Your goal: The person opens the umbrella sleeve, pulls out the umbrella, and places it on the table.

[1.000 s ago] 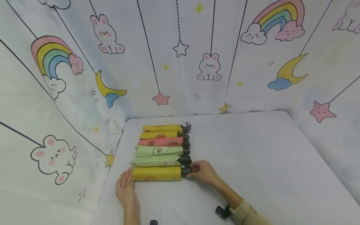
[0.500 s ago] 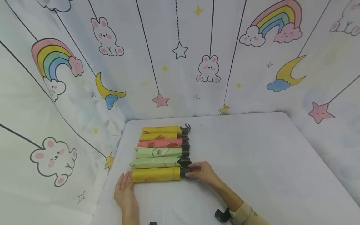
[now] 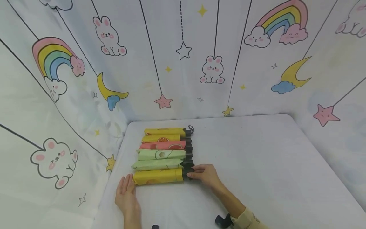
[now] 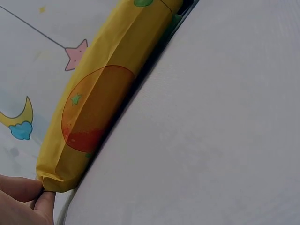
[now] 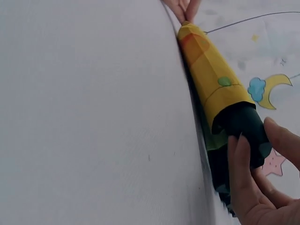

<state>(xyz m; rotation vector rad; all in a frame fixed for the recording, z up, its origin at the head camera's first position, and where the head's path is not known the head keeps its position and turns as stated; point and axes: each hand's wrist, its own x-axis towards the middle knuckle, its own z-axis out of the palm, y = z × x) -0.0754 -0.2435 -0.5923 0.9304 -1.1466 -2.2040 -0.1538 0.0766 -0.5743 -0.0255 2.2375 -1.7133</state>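
Observation:
Several folded umbrellas in printed sleeves lie side by side on the white table, black handles to the right. Nearest is a yellow umbrella (image 3: 158,176) with an orange-fruit print, its handle end angled slightly away from me. My right hand (image 3: 206,175) holds its black handle (image 5: 248,129) between thumb and fingers. At its left end my left hand (image 3: 125,194) touches the tip with mostly straight fingertips, the palm off to the side. Behind it lie a green umbrella (image 3: 160,164), an avocado-print umbrella (image 3: 150,155), a red umbrella (image 3: 163,145) and two yellow ones.
A black object (image 3: 223,221) sits by the right sleeve, and part of another dark object (image 3: 155,226) shows at the bottom edge. A printed cloth backdrop (image 3: 188,79) rises behind and beside the white table (image 3: 257,165).
My right hand shifts slightly left along the handle, and the nearest umbrella's handle end tilts a little farther away. My left hand stays at the tip, moving slightly left.

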